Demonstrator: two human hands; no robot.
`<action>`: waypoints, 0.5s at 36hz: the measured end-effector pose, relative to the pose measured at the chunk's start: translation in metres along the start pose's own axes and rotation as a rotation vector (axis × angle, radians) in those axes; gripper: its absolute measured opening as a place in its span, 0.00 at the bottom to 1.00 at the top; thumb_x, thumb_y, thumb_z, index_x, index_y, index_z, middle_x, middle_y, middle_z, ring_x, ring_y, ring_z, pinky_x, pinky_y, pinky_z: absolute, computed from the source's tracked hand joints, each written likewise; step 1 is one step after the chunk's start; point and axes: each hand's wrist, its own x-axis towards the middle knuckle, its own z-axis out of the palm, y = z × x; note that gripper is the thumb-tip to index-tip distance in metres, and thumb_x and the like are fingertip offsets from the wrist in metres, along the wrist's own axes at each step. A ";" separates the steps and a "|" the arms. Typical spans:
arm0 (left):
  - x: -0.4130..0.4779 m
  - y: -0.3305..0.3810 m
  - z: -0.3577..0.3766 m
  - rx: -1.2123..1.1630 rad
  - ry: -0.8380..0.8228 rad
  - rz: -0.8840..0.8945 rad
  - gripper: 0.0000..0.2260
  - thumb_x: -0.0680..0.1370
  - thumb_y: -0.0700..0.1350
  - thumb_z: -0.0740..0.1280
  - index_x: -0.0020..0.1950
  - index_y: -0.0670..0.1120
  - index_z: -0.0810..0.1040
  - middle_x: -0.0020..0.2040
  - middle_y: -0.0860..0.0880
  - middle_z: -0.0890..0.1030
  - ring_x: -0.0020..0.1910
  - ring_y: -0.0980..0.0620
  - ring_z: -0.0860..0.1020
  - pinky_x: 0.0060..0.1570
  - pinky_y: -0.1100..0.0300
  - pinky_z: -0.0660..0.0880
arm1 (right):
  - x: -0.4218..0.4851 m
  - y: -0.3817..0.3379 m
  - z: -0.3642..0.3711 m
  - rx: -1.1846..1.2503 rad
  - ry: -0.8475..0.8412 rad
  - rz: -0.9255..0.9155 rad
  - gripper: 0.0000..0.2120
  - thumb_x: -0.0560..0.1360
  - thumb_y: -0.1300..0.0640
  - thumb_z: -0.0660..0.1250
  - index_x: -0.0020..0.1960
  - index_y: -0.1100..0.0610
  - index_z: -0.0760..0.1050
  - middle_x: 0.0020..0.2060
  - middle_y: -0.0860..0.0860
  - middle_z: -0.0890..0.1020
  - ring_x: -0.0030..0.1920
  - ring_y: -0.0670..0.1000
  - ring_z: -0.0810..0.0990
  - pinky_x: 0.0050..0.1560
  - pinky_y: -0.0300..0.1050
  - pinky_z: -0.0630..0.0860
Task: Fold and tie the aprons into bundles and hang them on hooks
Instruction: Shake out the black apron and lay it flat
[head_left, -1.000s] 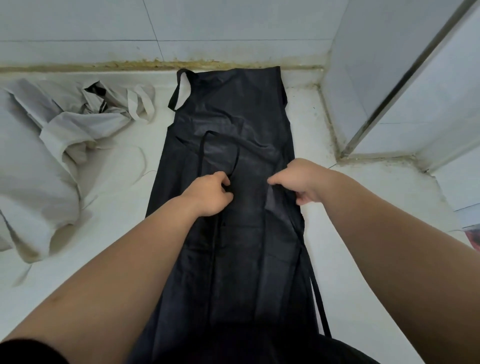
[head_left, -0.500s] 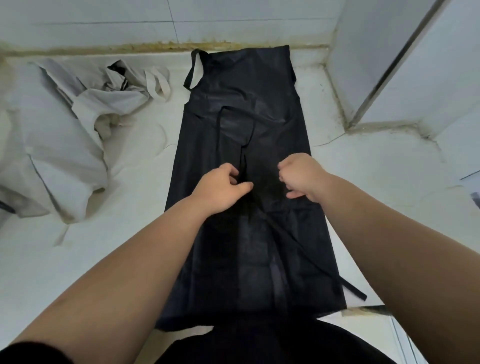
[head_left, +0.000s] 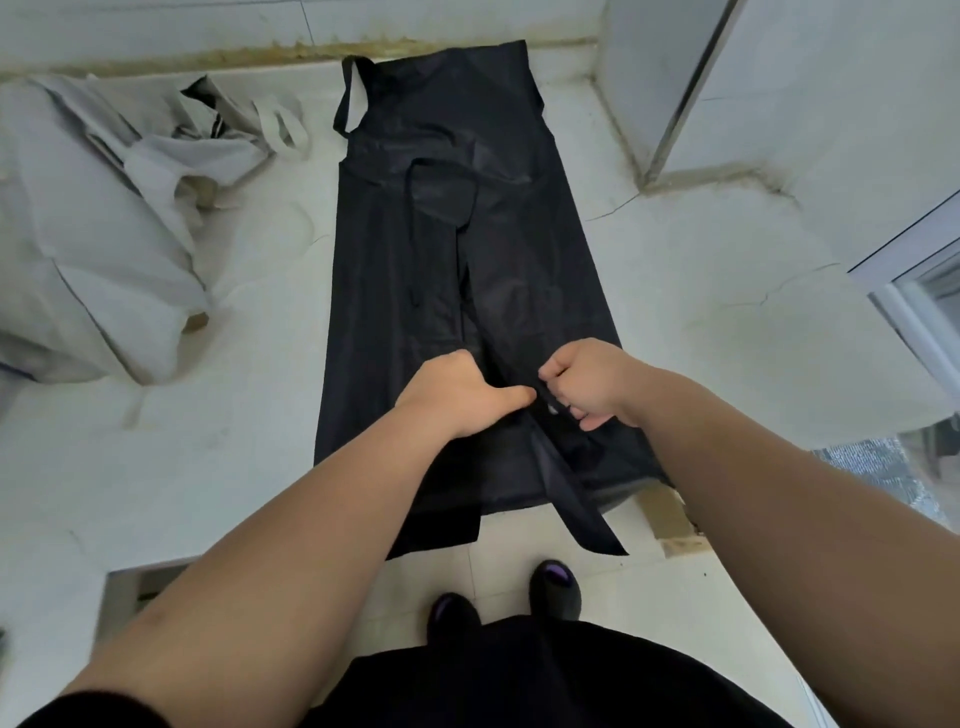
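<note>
A black apron (head_left: 519, 249), folded lengthwise into a long strip, lies flat on the white counter (head_left: 727, 322), its neck loop at the far end by the wall. Its near end hangs over the counter's front edge. My left hand (head_left: 457, 389) rests curled on the apron's lower part and pinches the cloth beside the centre fold. My right hand (head_left: 587, 382) grips a black tie strap (head_left: 576, 504), which trails down past the counter edge. A second strap lies looped across the apron's upper half.
A crumpled pale grey apron (head_left: 104, 218) is heaped on the counter's left side. A tiled wall (head_left: 260, 26) closes the back and a white panel (head_left: 831, 78) the right. My feet (head_left: 498, 597) stand on the floor below the counter edge.
Both hands have slid down the apron toward me, drawing the strap along. The view has tilted down, so the counter edge, the floor and my feet now show.
</note>
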 end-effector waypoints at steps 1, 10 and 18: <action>-0.002 0.001 0.003 0.001 0.002 0.006 0.30 0.68 0.66 0.69 0.53 0.41 0.78 0.39 0.47 0.77 0.36 0.53 0.74 0.30 0.59 0.66 | -0.004 0.001 0.002 0.016 -0.046 0.039 0.09 0.80 0.64 0.55 0.54 0.58 0.73 0.35 0.53 0.75 0.30 0.50 0.71 0.34 0.41 0.74; -0.011 0.001 0.012 -0.252 0.050 0.032 0.04 0.78 0.42 0.64 0.52 0.43 0.73 0.49 0.44 0.79 0.49 0.45 0.79 0.52 0.46 0.78 | -0.025 0.016 -0.008 -0.180 -0.044 -0.040 0.08 0.76 0.62 0.64 0.54 0.64 0.76 0.45 0.58 0.79 0.40 0.55 0.76 0.47 0.50 0.77; -0.032 -0.007 0.036 -0.434 0.145 -0.009 0.19 0.75 0.52 0.70 0.60 0.49 0.66 0.51 0.51 0.77 0.51 0.50 0.77 0.54 0.52 0.77 | -0.027 0.036 0.009 -0.275 0.033 -0.216 0.31 0.72 0.47 0.72 0.70 0.55 0.66 0.62 0.52 0.74 0.59 0.53 0.74 0.59 0.44 0.70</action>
